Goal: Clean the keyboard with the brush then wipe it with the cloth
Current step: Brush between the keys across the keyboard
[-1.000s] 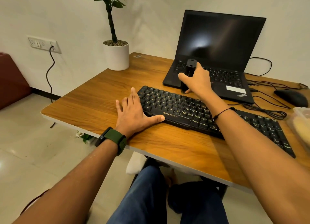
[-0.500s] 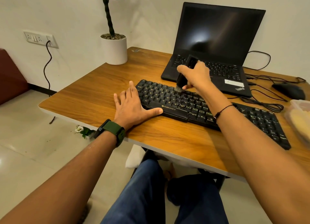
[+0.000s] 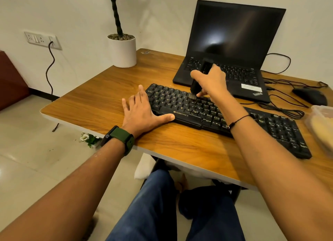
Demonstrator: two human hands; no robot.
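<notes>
A long black keyboard (image 3: 270, 125) lies across the wooden desk (image 3: 100, 100). My right hand (image 3: 210, 84) grips a black brush (image 3: 199, 78) that stands nearly upright, its grey bristles touching the upper key rows left of centre. My left hand (image 3: 142, 112) lies flat on the desk at the keyboard's left end, fingers straight, with the thumb along the keyboard's front edge. No cloth can be made out in view.
An open black laptop (image 3: 234, 42) stands behind the keyboard. A white plant pot (image 3: 122, 51) sits at the desk's far left corner. A black mouse (image 3: 310, 96) and cables (image 3: 281, 109) lie at the right, next to a clear plastic container (image 3: 322, 129).
My right hand has tilted the brush and lowered it from near the laptop's front edge onto the keyboard's upper rows. My left hand has stayed flat in place.
</notes>
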